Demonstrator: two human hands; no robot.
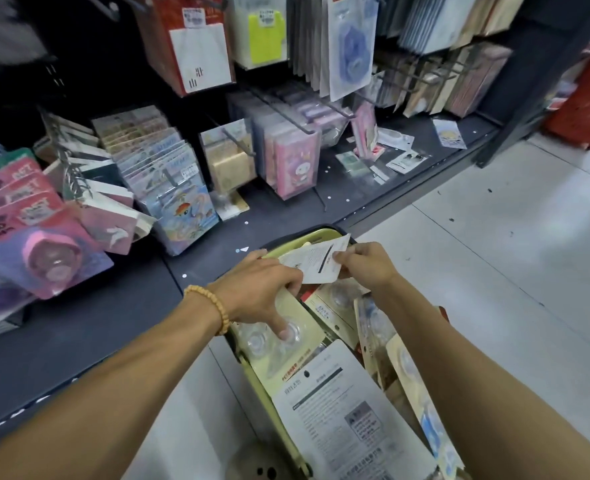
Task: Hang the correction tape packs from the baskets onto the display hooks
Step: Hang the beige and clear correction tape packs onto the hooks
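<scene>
Nearest the camera, a white printed-back pack (349, 420) lies face down in the pale green basket (279, 403); its lower edge is cut off by the frame. The basket sits on the floor against the dark base shelf (78, 327), its near end out of view.

Further into the basket, the left hand (264, 292), beaded bracelet (213, 306) on the wrist, grips a cream correction tape pack (286, 344): thumb pressed on a clear blister, other fingers curled over the pack's far edge. Fingertips hidden behind the card.

Right of that pack, more packs (383, 327) stand jumbled on edge; the right forearm covers much of them, count unclear.

Over the basket's far end, the right hand (366, 265) pinches a white card pack (316, 263), back side showing, thumb and fingers clamped on its right edge. Print too blurred to read.

Beyond the basket, on the shelf's hooks: pink tape packs (26, 233) far left, partly cut off; pony-print packs (186, 209); pink character packs (295, 164). Loose small packets (404, 161) lie on the shelf to the right. Upper rows blurred.
</scene>
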